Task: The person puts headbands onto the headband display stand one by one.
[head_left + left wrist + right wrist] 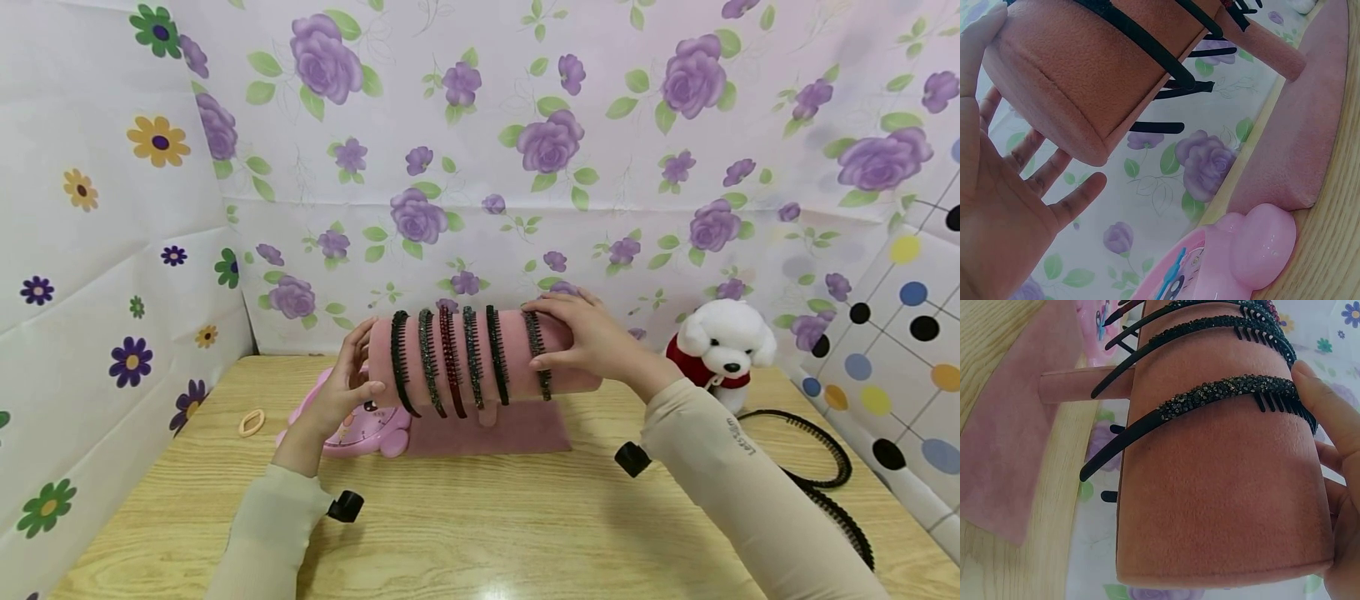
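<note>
A pink plush headband stand (386,367), a padded roll on a post and flat base, stands on the table. Several dark toothed headbands (472,358) circle it, some glittery, one red (450,362). At the roll's left end, my left hand (337,392) touches it; the left wrist view shows the fingers spread and fairly straight beside the end. My right hand (596,337) reaches over the right part, its thumb and forefinger on the rightmost glittery headband (1222,390). In the right wrist view the other fingers are partly hidden behind the roll.
Behind my left hand lies a pink clock-like toy (367,433), with a small beige ring-shaped item (252,422) to its left. A white plush dog (723,342) sits at the back right. Black toothed hoops (840,467) lie near the right edge. Patterned cloth walls surround the table.
</note>
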Demonstrator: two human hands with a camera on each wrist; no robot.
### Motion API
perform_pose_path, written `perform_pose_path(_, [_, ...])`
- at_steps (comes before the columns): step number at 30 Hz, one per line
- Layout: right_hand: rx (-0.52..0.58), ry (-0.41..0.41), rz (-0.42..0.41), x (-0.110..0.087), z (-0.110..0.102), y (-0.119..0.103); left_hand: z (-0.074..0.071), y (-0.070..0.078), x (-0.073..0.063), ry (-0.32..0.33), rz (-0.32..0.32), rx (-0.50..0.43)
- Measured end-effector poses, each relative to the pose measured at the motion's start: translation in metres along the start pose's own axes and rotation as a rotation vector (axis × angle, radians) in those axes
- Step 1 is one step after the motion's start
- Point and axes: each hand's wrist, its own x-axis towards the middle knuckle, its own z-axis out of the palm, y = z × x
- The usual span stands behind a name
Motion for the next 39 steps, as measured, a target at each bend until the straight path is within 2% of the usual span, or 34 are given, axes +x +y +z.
perform_pose_path(12, [-0.064,0.002,-0.012,0.004,0.002,-0.007,-0.001,-0.001,-0.001,0.006,0.002,0.01])
perform_pose_path(39, [-0.059,-0.003,-0.022,0.013,0.008,-0.017,0.0,-0.001,0.0,-0.005,-0.013,0.015])
